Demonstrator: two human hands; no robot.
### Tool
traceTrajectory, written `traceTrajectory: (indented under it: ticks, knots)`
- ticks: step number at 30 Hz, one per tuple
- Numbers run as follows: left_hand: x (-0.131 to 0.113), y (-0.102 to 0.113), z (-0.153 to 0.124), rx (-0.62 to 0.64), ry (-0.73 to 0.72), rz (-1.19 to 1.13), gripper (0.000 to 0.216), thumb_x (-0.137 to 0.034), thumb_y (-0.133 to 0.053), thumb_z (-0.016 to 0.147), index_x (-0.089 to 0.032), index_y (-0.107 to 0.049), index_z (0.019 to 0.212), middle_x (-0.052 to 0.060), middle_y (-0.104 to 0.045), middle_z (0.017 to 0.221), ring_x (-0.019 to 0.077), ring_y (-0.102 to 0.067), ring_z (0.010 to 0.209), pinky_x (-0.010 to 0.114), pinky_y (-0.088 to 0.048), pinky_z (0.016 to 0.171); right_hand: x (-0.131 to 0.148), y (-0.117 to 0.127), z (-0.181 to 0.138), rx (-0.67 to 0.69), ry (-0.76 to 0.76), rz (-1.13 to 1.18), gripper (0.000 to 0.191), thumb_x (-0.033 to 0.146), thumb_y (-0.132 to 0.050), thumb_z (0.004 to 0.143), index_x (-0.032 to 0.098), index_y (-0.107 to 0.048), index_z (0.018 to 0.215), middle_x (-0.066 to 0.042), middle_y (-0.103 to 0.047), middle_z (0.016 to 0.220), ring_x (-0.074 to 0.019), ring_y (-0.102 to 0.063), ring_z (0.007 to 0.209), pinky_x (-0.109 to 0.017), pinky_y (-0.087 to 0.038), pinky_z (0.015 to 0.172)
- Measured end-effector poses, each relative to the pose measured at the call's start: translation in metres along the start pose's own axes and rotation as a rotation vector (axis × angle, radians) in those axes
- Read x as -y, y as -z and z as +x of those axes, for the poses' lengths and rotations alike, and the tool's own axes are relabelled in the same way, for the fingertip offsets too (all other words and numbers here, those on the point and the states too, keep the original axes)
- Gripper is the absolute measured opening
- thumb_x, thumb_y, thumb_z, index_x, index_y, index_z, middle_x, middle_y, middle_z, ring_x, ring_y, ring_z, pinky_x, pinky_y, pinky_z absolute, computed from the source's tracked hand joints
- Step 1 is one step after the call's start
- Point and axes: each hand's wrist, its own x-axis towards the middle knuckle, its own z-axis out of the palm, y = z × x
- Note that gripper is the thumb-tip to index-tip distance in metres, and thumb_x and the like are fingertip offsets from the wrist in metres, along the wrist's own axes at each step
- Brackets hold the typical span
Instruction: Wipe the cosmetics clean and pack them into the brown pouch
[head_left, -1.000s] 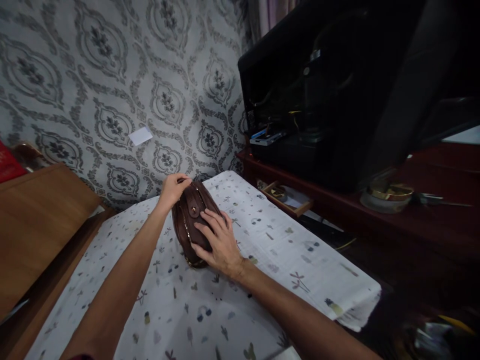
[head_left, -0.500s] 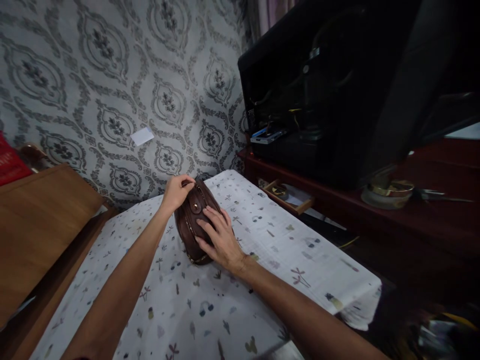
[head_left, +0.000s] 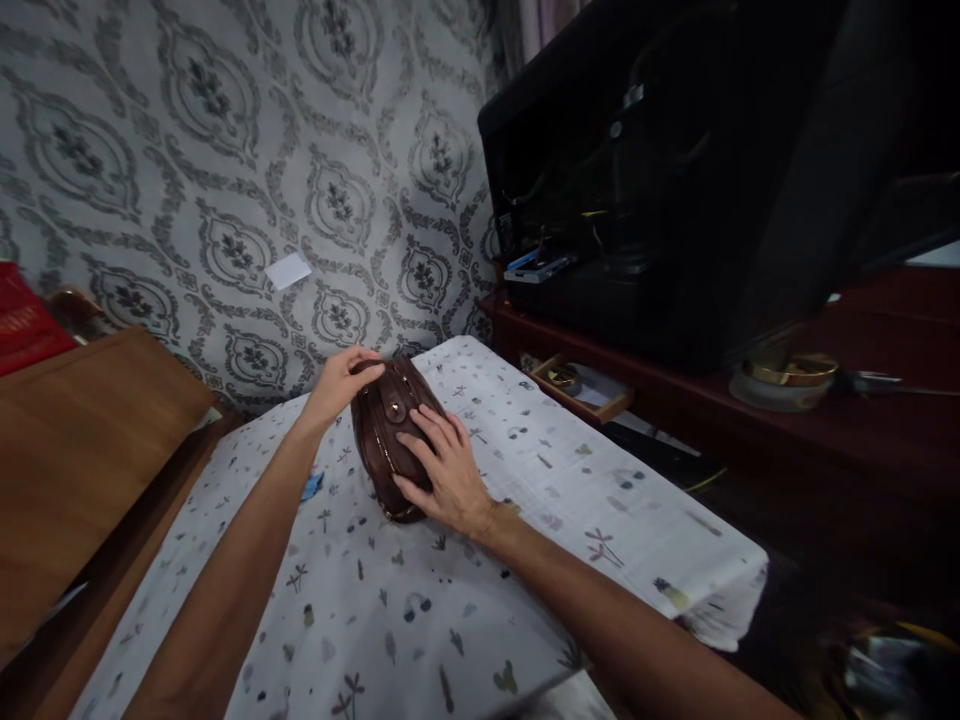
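Note:
A dark brown leather bag [head_left: 382,450] with gold zips and a small round gold stud rests on the patterned white cloth [head_left: 600,520]. At its far end, my left hand [head_left: 341,385] has thumb and fingers closed on the bag's edge; whether a zip pull is between them is hidden. My right hand [head_left: 446,475] lies over the bag's near right side, fingers spread across the leather. Beside my left forearm, a small blue thing [head_left: 311,487] shows on the cloth, partly hidden.
To the right, a large black television [head_left: 645,200] stands on a dark red cabinet [head_left: 862,410]. An open drawer [head_left: 615,405] juts out below it. A gold-rimmed round container [head_left: 784,380] sits on the cabinet. A brown wooden board [head_left: 97,440] borders the left side.
My left hand has shifted slightly left along the bag's far end. The blue thing by my left forearm has come into view. My right hand stays on the bag.

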Motion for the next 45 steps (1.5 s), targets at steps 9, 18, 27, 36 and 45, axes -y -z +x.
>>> traceTrajectory:
  ticks: [9,18,27,36,45]
  knots:
    - [0.028,0.016,-0.011,-0.021,0.070,0.072,0.033,-0.050,-0.069,0.064,-0.019,-0.061,0.070,-0.002,-0.058,0.062,0.0159,-0.052,0.063,0.028,-0.039,0.063,0.002,-0.003,-0.003,0.025,0.000,-0.015,0.042,0.033,-0.052,0.095,0.015,-0.056,0.132,-0.021,-0.048,0.147,-0.0338,-0.035,0.144,-0.060,-0.027,0.116]
    - [0.030,0.014,-0.022,-0.122,0.075,0.148,0.036,-0.050,-0.063,0.070,-0.021,-0.048,0.056,-0.005,-0.039,0.053,0.0126,-0.038,0.055,0.026,-0.028,0.056,0.002,-0.003,-0.003,0.038,0.010,-0.015,0.041,0.032,-0.049,0.096,0.014,-0.056,0.132,-0.022,-0.046,0.148,-0.0342,-0.033,0.144,-0.060,-0.026,0.116]
    - [0.012,0.010,-0.038,-0.071,0.071,0.106,0.034,-0.052,-0.062,0.070,-0.019,-0.057,0.063,-0.001,-0.056,0.064,0.0170,-0.049,0.067,0.028,-0.037,0.064,0.001,-0.003,-0.003,0.046,-0.008,-0.006,0.043,0.034,-0.055,0.092,0.017,-0.057,0.132,-0.018,-0.046,0.150,-0.0335,-0.034,0.144,-0.059,-0.027,0.116]
    - [0.005,0.005,-0.022,-0.079,0.074,0.014,0.028,-0.045,-0.067,0.069,-0.019,-0.060,0.078,0.000,-0.060,0.073,0.0173,-0.057,0.074,0.029,-0.045,0.070,-0.002,-0.003,-0.006,-0.067,-0.047,0.050,0.061,0.045,-0.056,0.092,0.016,-0.040,0.143,-0.022,-0.040,0.151,-0.0354,-0.034,0.144,-0.059,-0.033,0.114]
    - [-0.007,-0.020,0.009,-0.111,0.075,0.086,0.034,-0.046,-0.075,0.062,-0.018,-0.072,0.080,0.000,-0.064,0.066,0.0191,-0.057,0.066,0.030,-0.041,0.063,-0.005,-0.011,-0.011,-0.093,-0.248,0.028,0.072,0.046,-0.051,0.096,0.013,-0.022,0.154,-0.025,-0.036,0.151,-0.0360,-0.037,0.141,-0.057,-0.040,0.111]
